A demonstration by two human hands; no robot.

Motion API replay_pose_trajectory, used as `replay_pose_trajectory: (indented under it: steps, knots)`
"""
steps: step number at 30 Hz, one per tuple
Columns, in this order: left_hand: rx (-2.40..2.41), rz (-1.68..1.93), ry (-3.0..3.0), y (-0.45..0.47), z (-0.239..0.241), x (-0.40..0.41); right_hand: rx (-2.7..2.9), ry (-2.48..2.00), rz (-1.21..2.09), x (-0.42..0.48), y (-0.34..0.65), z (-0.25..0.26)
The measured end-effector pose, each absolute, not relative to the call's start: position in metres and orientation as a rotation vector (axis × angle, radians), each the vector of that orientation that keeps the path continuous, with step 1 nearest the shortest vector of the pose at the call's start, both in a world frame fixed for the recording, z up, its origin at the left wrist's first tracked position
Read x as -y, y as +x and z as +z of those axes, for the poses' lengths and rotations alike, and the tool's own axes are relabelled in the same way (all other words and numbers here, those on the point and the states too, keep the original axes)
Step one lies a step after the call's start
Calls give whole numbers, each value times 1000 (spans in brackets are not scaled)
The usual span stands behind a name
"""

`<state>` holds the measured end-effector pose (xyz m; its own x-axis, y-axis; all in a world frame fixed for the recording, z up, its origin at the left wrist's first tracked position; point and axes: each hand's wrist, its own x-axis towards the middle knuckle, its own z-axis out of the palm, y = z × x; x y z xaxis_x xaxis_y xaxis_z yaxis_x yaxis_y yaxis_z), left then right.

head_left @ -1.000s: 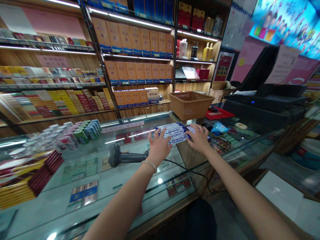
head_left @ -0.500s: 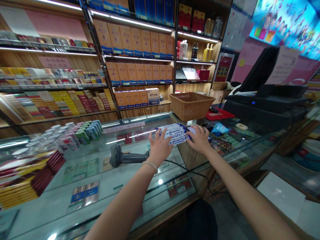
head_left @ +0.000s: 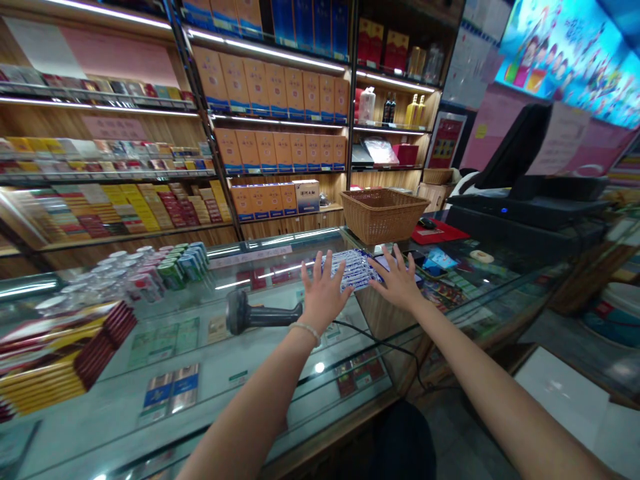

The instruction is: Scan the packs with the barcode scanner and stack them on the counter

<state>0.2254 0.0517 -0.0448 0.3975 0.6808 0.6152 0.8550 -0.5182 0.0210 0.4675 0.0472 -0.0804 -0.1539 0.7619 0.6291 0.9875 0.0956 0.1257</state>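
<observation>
A flat row of blue-and-white wrapped sticks lies on the glass counter, between my two hands. At its left end my left hand is open, fingers spread over the edge of the row. My right hand is at the right end, also open with its fingers apart. Whether the fingertips touch the wrappers I cannot tell. Left of my left hand a dark barcode scanner lies on the glass, and its cable runs under my wrists to the right.
Behind the sticks stands a wicker basket. Stacked red-and-yellow packs and several small containers occupy the counter's left. At right are a red mat and a black register with a screen. Stocked shelves line the back.
My fingers have spread and lifted a little from the ends of the row. The sticks stay in about the same place, and the view has shifted slightly.
</observation>
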Motion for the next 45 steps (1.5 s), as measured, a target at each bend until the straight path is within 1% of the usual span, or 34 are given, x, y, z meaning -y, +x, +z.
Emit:
replay_pose_trajectory:
  steps: [6,13,16,21,26,34,45]
  knots:
    - [1390,-953,-2339,222,-32,-47,2031,-1715,-767,-44,465,-75]
    - [1449,-778,-2432,217,-14,-46,2130,-1713,-752,-47,451,-54]
    - [1423,-761,-2408,206,-2,-49,2136,-1671,-766,-50,435,-41]
    - [1409,-810,-2308,168,14,-54,2142,-1515,-799,-54,396,-20]
    - [1403,-790,-2233,115,21,-51,2141,-1427,-778,-59,352,-9]
    - [1511,-672,-2112,26,24,-30,2166,-1333,-682,-70,287,-11]
    - [1539,-632,-2045,-35,16,-4,2130,-1293,-592,-64,219,-9]
